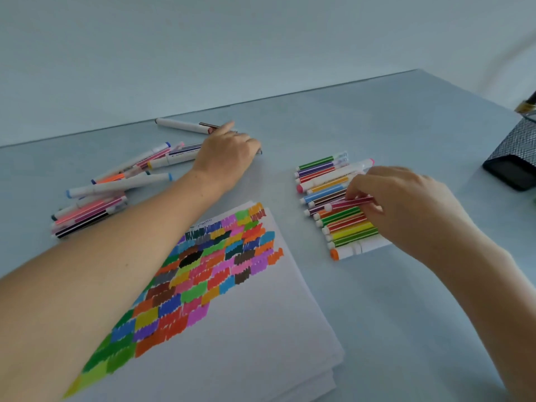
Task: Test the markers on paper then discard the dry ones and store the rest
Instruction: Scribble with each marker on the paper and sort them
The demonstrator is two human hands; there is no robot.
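White paper point(246, 338) lies in the middle of the table, its left half filled with several coloured test swatches. My right hand point(406, 210) pinches a pink striped marker point(351, 203) just above a tidy row of striped markers point(333, 204) at the right. My left hand point(229, 155) reaches over the top of a loose pile of markers point(116, 184) at the left, its fingers curled round a dark-tipped marker point(259, 152) that is mostly hidden beneath the hand. A lone white marker point(185, 126) lies at the far edge.
A black mesh holder point(513, 161) stands at the right edge of the pale blue table point(377, 314). The wall runs right behind the table's far edge.
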